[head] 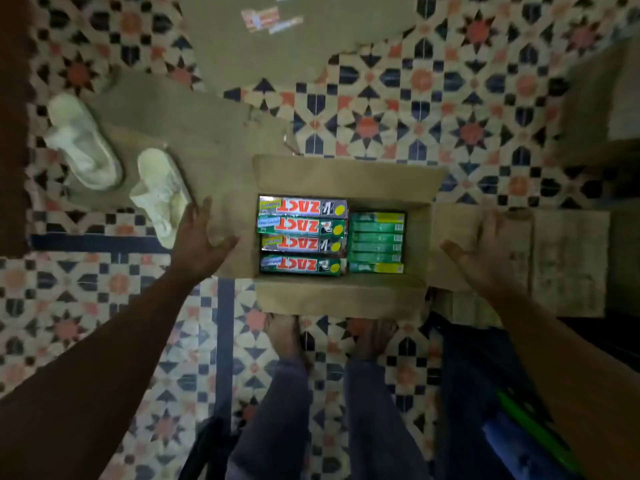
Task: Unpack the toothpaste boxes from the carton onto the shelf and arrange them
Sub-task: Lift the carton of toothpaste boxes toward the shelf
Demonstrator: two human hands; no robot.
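Reading ZACT on 4 toothpaste boxes (pixel 303 237)

Quick count: one open carton (pixel 346 174), four ZACT toothpaste boxes (pixel 302 237) lying flat on its left side, about six green boxes (pixel 376 242) on edge on the right (blurry), two white shoes (pixel 83 140), two hands.

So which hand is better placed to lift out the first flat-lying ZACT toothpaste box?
Probably the left hand: it rests open on the brown cardboard carton's left flap, right beside the red-lettered ZACT toothpaste boxes. The right hand lies on the right flap, with the green edge-on boxes between.
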